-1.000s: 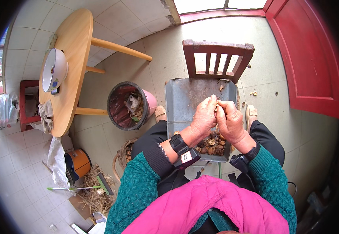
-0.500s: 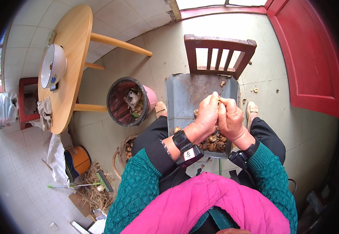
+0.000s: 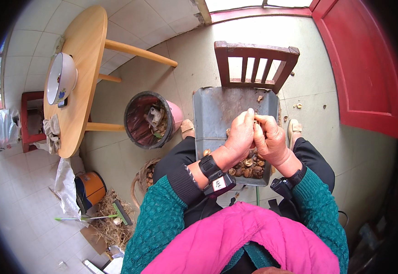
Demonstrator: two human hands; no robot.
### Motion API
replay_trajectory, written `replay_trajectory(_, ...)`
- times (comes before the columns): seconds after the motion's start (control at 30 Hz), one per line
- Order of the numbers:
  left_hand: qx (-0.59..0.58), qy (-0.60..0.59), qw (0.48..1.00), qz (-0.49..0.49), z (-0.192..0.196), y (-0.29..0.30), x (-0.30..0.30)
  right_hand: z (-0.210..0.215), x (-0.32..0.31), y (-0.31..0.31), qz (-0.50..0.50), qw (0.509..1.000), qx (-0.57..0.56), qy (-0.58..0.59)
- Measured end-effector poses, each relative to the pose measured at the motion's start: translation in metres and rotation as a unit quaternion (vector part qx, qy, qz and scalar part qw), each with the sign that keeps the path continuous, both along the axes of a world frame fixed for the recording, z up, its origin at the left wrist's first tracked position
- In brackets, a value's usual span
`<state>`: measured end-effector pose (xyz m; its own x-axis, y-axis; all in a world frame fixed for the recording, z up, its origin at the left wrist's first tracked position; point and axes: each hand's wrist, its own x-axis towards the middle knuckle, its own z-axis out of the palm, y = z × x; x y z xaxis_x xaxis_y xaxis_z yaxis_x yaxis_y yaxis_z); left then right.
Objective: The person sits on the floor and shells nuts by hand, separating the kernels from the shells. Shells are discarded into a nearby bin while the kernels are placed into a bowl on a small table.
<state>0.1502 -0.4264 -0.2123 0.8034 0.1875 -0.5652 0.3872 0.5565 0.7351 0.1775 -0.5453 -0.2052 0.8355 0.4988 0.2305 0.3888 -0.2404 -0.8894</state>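
Observation:
My left hand and my right hand meet over a grey metal tray, fingertips pressed together. Between them is a walnut, mostly covered by the fingers; only a small brownish part shows. Both hands are closed, with the right fingers curled against the left hand. Below my wrists, cracked walnuts and shells lie heaped in the near part of the tray. A few shell bits rest farther up in it.
A dark wooden chair stands behind the tray. To the left are a pink bin with waste inside, a basket of walnuts, and a round table bearing a white bowl. A green-handled broom lies at lower left; a red door is at right.
My right fingers have shifted and bent differently around the walnut, the hand turning slightly. The left hand stays nearly in place. The whole view has slid slightly.

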Motion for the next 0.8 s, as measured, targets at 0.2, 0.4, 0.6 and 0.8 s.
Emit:
replay_trajectory(0.2, -0.072, -0.033, 0.997, -0.003, -0.001, 0.009, 0.002, -0.006, -0.001, 0.002, 0.013, 0.998, 0.043, -0.051)
replay_trajectory(0.4, 0.065, -0.067, 0.995, -0.029, -0.004, 0.014, 0.005, -0.003, 0.007, -0.002, -0.043, 0.930, 0.181, 0.318)
replay_trajectory(0.6, 0.289, -0.126, 0.948, -0.035, -0.014, 0.006, 0.005, -0.005, 0.013, -0.002, -0.019, 0.980, 0.006, 0.196)
replay_trajectory(0.8, 0.082, -0.074, 0.993, -0.030, -0.006, 0.006, 0.002, -0.001, 0.006, 0.000, -0.008, 0.998, -0.059, -0.031)
